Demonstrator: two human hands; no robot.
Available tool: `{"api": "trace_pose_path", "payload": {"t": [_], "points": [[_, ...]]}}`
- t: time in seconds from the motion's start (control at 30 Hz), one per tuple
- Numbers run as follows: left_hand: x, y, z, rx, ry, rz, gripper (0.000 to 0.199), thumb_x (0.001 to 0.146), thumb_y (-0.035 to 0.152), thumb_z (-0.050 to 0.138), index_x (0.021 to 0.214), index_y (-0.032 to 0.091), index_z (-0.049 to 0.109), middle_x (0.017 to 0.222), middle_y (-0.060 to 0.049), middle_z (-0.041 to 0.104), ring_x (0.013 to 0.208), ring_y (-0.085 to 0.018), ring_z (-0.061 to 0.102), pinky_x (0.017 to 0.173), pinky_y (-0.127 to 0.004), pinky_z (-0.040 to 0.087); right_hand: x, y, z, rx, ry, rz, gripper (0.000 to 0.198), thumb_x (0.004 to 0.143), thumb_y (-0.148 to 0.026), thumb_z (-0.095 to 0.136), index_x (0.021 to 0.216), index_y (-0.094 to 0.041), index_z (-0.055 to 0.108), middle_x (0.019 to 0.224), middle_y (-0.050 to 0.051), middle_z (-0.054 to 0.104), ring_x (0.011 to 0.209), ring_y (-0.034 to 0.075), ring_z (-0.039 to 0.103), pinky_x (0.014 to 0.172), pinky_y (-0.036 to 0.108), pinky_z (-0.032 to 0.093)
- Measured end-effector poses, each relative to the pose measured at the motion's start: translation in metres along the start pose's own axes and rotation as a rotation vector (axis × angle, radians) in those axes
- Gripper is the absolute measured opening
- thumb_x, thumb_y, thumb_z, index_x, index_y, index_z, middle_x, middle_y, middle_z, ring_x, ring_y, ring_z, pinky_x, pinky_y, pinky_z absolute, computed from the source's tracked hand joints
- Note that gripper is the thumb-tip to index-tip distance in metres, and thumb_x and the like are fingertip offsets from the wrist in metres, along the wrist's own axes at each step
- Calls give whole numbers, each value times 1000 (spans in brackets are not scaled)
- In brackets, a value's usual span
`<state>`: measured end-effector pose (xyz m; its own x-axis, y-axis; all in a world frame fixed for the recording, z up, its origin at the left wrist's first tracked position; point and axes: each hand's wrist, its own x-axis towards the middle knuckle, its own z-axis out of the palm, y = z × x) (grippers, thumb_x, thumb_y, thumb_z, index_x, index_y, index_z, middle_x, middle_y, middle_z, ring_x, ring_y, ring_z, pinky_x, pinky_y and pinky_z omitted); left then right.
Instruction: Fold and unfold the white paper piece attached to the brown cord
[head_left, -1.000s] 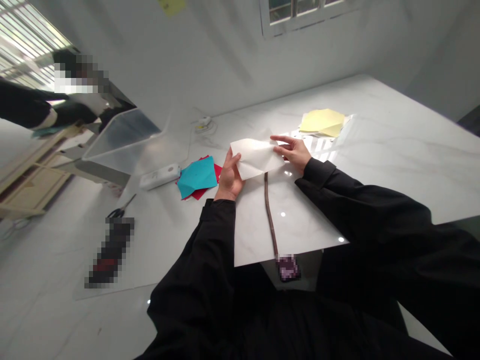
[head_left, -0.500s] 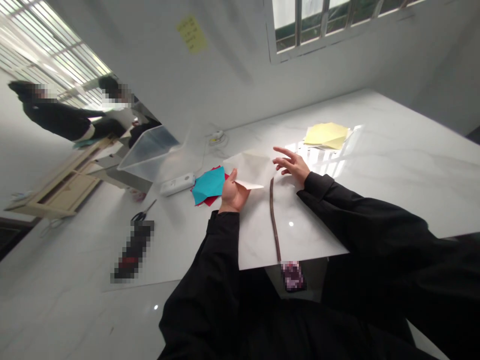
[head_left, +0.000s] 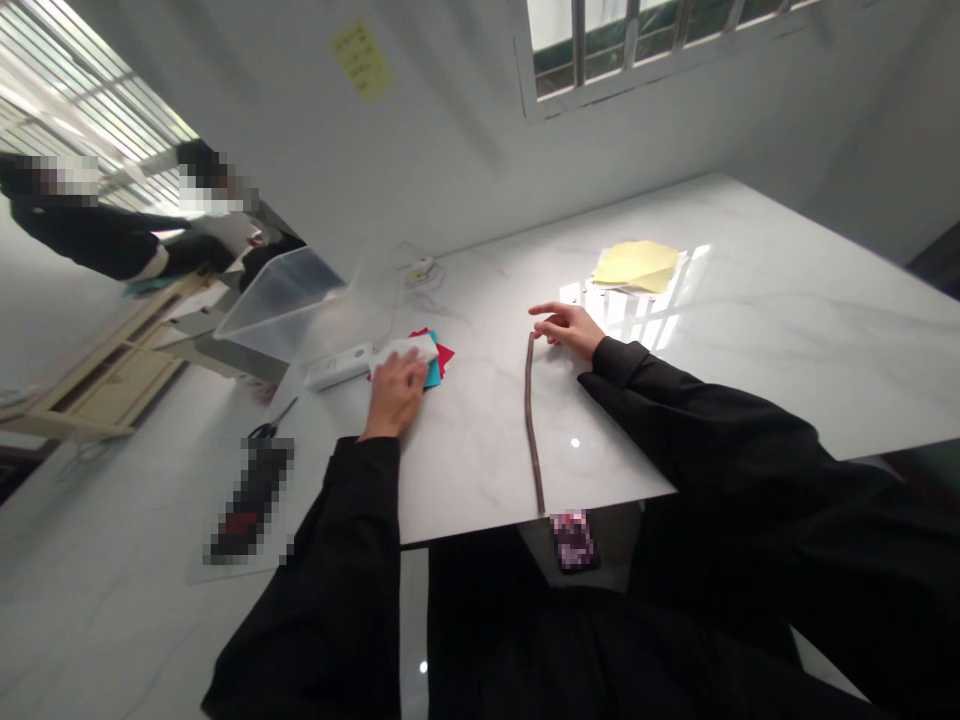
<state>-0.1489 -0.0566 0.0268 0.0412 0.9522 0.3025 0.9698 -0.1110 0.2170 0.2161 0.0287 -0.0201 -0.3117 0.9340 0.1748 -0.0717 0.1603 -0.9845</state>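
Note:
My left hand (head_left: pixel 394 392) lies palm down on a folded white paper (head_left: pixel 411 348) and presses it onto a teal sheet (head_left: pixel 433 372) and a red sheet (head_left: pixel 444 352) at the table's left. My right hand (head_left: pixel 568 328) rests on the white marble table (head_left: pixel 750 330) with its fingers loosely spread and nothing in it. Its fingertips are beside the far end of a thin brown strap (head_left: pixel 531 425). The strap runs toward me to the table's near edge, where a small blurred tag (head_left: pixel 574 540) hangs.
Yellow paper (head_left: pixel 636 265) lies at the far right in a patch of sunlight. A clear plastic box (head_left: pixel 281 298), a white oblong device (head_left: pixel 337 366), scissors (head_left: pixel 268 424) and a dark blurred object (head_left: pixel 251 498) are at the left. Other people are at a bench at the far left.
My left hand carried the white paper leftward from the middle of the table and set it down on the coloured sheets. My right hand let go of it and dropped beside the strap.

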Motion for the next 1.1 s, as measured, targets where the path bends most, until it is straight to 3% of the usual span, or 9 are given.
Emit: {"api": "trace_pose_path", "payload": {"t": [0.07, 0.13, 0.23, 0.3, 0.4, 0.5, 0.63, 0.87, 1.1], "points": [[-5, -7, 21, -11, -133, 12, 58, 105, 58, 37, 142, 26, 69, 158, -9, 60, 151, -31, 49, 129, -54, 32, -1, -1, 1, -20, 6, 0, 42, 83, -38, 80, 119, -16, 76, 81, 6, 81, 65, 14, 64, 66, 29, 57], [-5, -12, 30, -38, -130, 28, 59, 106, 56, 34, 140, 25, 71, 155, -8, 63, 148, -28, 52, 129, -49, 33, -1, -1, 1, -33, 18, 2, 36, 84, -34, 78, 115, -15, 77, 80, 6, 80, 66, 14, 65, 67, 28, 57], [2, -14, 26, -54, -89, -15, 61, 109, 50, 25, 131, 23, 76, 144, -9, 69, 139, -27, 58, 125, -46, 37, -1, 0, 0, -64, 9, 3, 31, 84, -31, 76, 111, -15, 79, 78, 5, 79, 66, 14, 66, 66, 27, 56], [6, -15, 24, 9, -48, -95, 57, 107, 48, 32, 133, 22, 75, 142, -12, 68, 137, -31, 58, 123, -49, 39, 0, 2, 0, -90, -17, -2, 30, 83, -29, 74, 109, -15, 80, 77, 5, 78, 66, 13, 65, 66, 26, 54], [8, -17, 27, 119, -25, -171, 57, 101, 50, 46, 145, 21, 68, 152, -16, 60, 144, -37, 50, 125, -53, 35, -1, 4, -1, -127, -33, -24, 29, 83, -29, 72, 107, -15, 81, 76, 4, 78, 67, 14, 66, 66, 26, 53], [6, -17, 32, 137, -68, -191, 66, 102, 54, 44, 155, 18, 59, 165, -19, 48, 154, -38, 41, 129, -53, 29, -1, 6, -1, -159, -2, -37, 27, 84, -29, 71, 105, -16, 81, 76, 4, 77, 67, 14, 66, 66, 27, 54], [5, -15, 32, 143, -109, -264, 72, 101, 61, 45, 160, 20, 51, 172, -20, 37, 159, -45, 31, 128, -63, 24, 0, 7, -2, -195, 3, -39, 27, 85, -30, 70, 105, -17, 82, 78, 5, 78, 68, 15, 67, 66, 28, 54], [4, -8, 28, 167, -61, -297, 78, 96, 66, 49, 161, 21, 50, 168, -22, 42, 156, -46, 36, 127, -63, 28, -1, 7, -2, -220, -9, -42, 26, 86, -29, 69, 105, -16, 82, 78, 5, 78, 69, 15, 67, 67, 28, 54], [4, -12, 32, 138, -45, -349, 82, 98, 68, 46, 160, 14, 50, 172, -25, 33, 158, -48, 32, 128, -64, 25, -2, 4, 0, -248, -6, -47, 25, 87, -28, 69, 104, -16, 82, 78, 6, 79, 71, 16, 70, 70, 29, 56]]}}
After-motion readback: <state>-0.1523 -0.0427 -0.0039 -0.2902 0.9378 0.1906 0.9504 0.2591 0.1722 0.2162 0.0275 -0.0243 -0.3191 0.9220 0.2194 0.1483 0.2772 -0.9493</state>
